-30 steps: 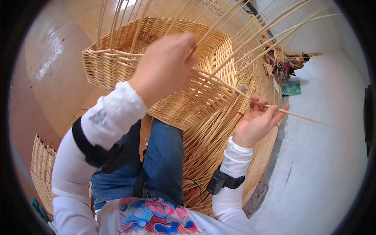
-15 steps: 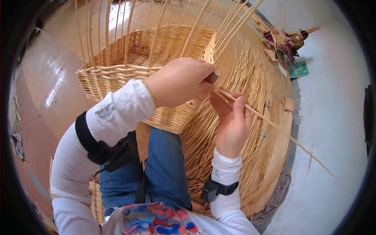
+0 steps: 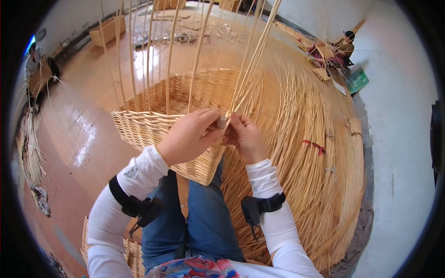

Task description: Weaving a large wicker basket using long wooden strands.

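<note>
A part-woven wicker basket (image 3: 143, 125) rests tilted by my knees, its upright stakes (image 3: 169, 60) rising from the rim. My left hand (image 3: 190, 135) is closed on the rim at the near right corner. A grey-brown band (image 3: 222, 122) wraps one of its fingers. Close against it, my right hand (image 3: 248, 139) pinches at the same corner, where a pale wicker rod (image 3: 230, 113) bends at the foot of a tight cluster of stakes. The fingertips of both hands nearly meet, and what lies between them is partly hidden.
Long loose rods (image 3: 296, 185) cover the floor at my right, with a red tie (image 3: 314, 147) around some. Other people (image 3: 340, 48) sit at the far right and far left. A wooden box (image 3: 107, 31) stands by the back wall. More wickerwork (image 3: 134, 252) lies by my left leg.
My right hand has moved left and up to the basket corner, and the rod that pointed out to the lower right no longer shows there. The view takes in more of the room.
</note>
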Available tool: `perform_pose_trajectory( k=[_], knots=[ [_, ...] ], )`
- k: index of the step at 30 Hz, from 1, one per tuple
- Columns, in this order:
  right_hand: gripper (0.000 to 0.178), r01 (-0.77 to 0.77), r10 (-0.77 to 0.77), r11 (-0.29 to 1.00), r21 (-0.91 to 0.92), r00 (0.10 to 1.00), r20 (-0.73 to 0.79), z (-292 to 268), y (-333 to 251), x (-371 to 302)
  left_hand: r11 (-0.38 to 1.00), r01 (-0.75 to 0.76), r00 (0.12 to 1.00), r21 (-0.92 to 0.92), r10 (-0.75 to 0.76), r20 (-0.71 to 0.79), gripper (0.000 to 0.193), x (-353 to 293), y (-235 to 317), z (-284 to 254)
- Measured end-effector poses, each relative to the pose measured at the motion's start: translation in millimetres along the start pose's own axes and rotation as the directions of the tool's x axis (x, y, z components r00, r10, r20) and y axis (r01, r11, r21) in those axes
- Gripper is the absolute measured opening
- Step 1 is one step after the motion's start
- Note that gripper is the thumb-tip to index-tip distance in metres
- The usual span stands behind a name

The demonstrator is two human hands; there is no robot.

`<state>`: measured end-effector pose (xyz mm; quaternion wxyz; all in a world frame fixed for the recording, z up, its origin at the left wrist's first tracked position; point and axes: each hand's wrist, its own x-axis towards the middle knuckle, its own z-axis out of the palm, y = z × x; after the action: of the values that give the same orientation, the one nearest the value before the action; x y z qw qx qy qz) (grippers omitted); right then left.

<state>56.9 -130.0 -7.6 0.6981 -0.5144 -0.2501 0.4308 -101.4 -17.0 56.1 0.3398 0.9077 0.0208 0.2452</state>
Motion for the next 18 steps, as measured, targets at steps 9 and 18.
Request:
perform_pose_trajectory(
  k=[9, 18],
  knots=[
    [0.037, 0.197, -0.195, 0.974, -0.116, 0.980, 0.027, 102.1, 37.3, -12.0, 0.963, 0.209, 0.878, 0.169, -0.108, -0.467, 0.021, -76.4, -6.4, -47.7],
    [0.018, 0.257, -0.256, 0.967, -0.003, 0.963, -0.080, 59.9, -11.8, -24.5, 0.838, 0.424, 0.825, -0.343, -0.514, -0.236, 0.033, -80.3, -7.3, -53.2]
  ],
)
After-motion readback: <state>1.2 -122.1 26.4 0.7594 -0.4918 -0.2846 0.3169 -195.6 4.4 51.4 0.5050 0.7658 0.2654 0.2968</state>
